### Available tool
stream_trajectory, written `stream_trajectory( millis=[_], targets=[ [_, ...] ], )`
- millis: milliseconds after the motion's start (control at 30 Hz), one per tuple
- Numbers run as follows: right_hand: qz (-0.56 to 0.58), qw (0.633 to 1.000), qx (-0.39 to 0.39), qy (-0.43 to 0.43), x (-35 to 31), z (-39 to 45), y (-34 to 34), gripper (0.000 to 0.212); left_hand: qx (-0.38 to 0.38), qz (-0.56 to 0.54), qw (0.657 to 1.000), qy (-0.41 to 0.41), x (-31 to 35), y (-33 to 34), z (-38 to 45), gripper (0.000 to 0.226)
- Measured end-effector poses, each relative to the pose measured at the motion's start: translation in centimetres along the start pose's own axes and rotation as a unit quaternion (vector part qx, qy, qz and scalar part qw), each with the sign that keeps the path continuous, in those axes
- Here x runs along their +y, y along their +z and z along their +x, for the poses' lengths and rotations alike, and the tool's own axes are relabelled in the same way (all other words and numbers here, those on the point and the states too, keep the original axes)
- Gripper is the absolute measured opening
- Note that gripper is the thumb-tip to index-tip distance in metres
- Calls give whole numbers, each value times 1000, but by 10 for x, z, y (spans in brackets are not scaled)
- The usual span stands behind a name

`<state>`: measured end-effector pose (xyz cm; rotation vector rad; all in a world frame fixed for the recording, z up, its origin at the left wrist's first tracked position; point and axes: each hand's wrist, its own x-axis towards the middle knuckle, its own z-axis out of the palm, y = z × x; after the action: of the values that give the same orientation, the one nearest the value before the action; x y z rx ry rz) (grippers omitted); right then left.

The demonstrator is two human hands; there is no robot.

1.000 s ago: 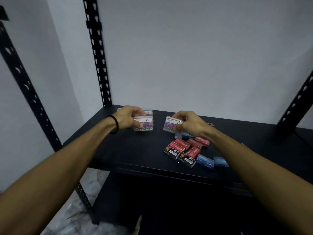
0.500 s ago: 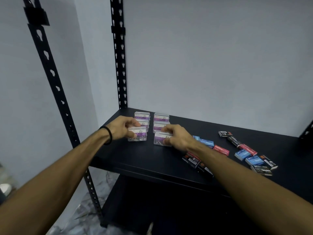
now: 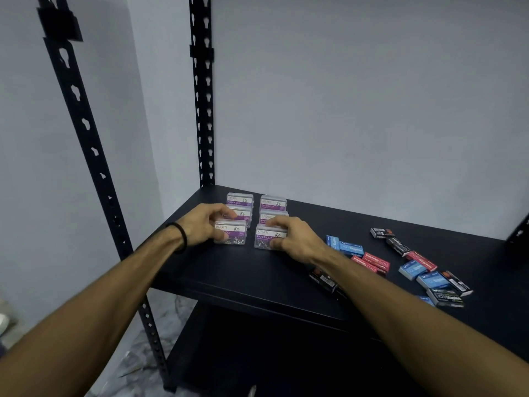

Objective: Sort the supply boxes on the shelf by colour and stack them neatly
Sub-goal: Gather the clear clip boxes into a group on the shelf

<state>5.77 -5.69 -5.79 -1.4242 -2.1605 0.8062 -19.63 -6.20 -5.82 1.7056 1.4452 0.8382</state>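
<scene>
Clear clip boxes with purple labels sit in two rows at the shelf's back-left corner. I see the left hand curled round the near left box, thumb on top. Right hand grips the near right box, fingers over its lid. Right forearm covers part of the loose blue, red and black staple boxes scattered to the right.

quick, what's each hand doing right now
Left hand: grips the front left paper clip box.
Right hand: grips the front right paper clip box.
</scene>
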Motion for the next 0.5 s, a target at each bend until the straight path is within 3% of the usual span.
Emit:
stream_trajectory(
  millis=[500],
  targets=[
    [12, 1000, 3, -5, 2, 0, 2, 49, -10, 19, 1000, 5, -1, 0, 0, 41]
  ],
)
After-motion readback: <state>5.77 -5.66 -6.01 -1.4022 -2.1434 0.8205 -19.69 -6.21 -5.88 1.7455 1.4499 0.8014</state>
